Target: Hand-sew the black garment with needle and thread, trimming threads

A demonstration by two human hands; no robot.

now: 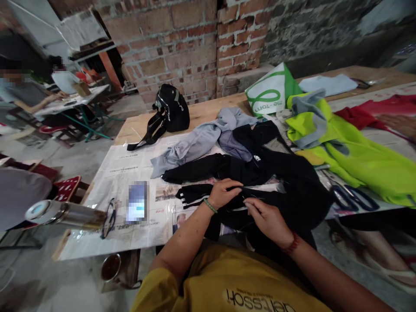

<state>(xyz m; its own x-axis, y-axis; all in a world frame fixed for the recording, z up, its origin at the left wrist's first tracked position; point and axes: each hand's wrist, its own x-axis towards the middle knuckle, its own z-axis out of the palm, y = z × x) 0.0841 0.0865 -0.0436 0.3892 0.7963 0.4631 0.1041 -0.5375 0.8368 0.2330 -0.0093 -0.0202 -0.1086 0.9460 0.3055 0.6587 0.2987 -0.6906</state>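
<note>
A black garment [295, 173] with white stripes on one sleeve end lies bunched across the newspaper-covered table in front of me. My left hand [224, 193] is closed on an edge of its cloth, thumb and fingers pressed together. Just right of it, my right hand [268, 220] pinches what looks like a thin needle, its tip near the black cloth. The needle is small and partly blurred. Grey garments [198, 141] lie behind the black one. Large scissors [354, 199] with dark blue handles rest to the right of the black garment.
A phone [136, 203], glasses [108, 219] and a steel thermos [65, 214] lie left. A black bag [173, 108] and green-white bag [271, 91] stand behind. A neon-yellow garment [360, 151] covers the right, near another person's hand [399, 125]. A cup [110, 267] stands below the table edge.
</note>
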